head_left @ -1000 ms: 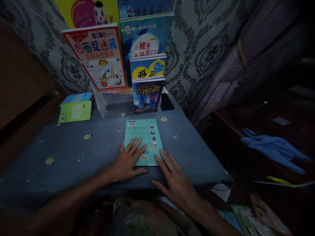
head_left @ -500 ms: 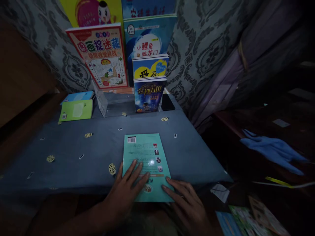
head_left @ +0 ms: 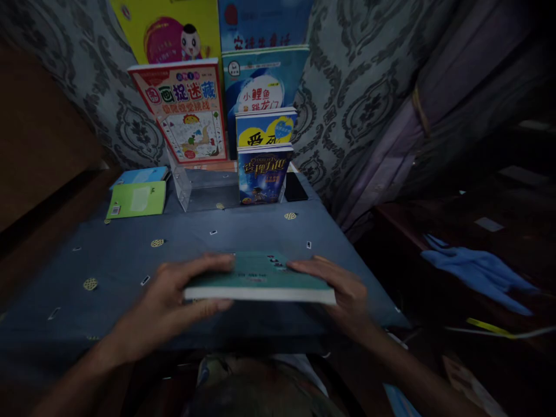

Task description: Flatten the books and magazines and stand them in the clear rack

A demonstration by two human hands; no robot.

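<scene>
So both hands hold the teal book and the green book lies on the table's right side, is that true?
No: the head view shows the green book on the left side of the table. The left hand and right hand do hold the teal book.

It's dim in here, nearly black toward two o'clock. Blur softens the left hand point(head_left: 171, 298) and the teal book point(head_left: 259, 278).

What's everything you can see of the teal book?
The teal book looks like a closed paperback, its cover carrying blurred print and small pictures, its white edge toward the camera. The left hand grips one side, thumb underneath; the right hand grips the other. Its near edge is raised off the tablecloth; whether the far edge touches is unclear.
</scene>
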